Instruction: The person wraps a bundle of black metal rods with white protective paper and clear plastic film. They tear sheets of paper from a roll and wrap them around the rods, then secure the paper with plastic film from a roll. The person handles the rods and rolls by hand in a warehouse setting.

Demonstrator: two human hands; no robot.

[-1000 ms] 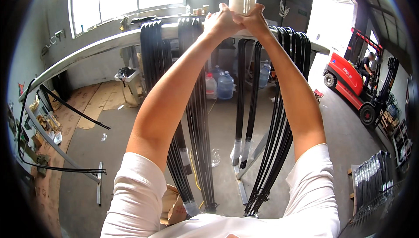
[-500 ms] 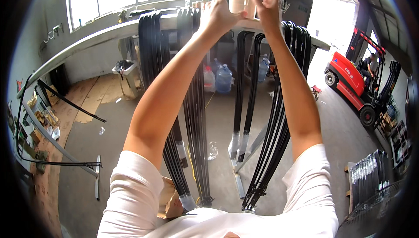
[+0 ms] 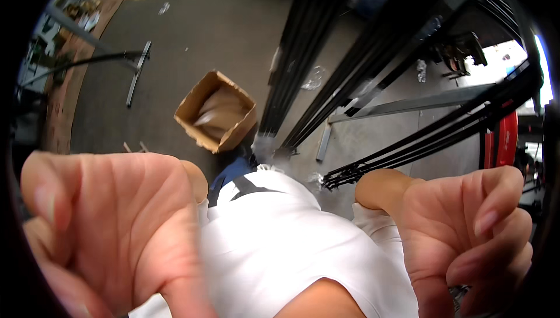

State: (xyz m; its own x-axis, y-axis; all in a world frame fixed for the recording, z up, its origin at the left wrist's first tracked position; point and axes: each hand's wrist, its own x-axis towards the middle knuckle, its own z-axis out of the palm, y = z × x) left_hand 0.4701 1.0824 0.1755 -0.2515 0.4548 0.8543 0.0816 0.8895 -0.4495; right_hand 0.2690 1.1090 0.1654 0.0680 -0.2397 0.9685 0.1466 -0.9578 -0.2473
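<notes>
"Black, long, thin strips in hanging bundles [image 3: 291, 73]: where on your feed?"

"Upper middle to right, slanting down toward the wearer's white cloth shirt [image 3: 274, 225]."

"Grip?"

"Left hand [image 3: 116, 219]: close up, palm facing me and bare, fingers loosely bent, grasping nothing I can see. Right hand [image 3: 461, 225]: likewise released, palm bare, fingers curled in. Both well apart from the strips. Thumb tips don't show; can't tell whether those touch anything."

"Step in hand?"

"My judgement: a pause between holds. Handling the strips would call for both hands going forward and the view tipping up."

"Against half a second ago?"

"Then I had both arms outstretched, hands about a pale translucent cylinder. Now the view has swung down, the hands have come in close, and the cylinder is out of my sight. An open-topped brown cardboard box [image 3: 242, 125], partly hidden then, shows whole, left of the strips. A red metal forklift [image 3: 506, 140], fully seen then, shows only in part at right."
</notes>
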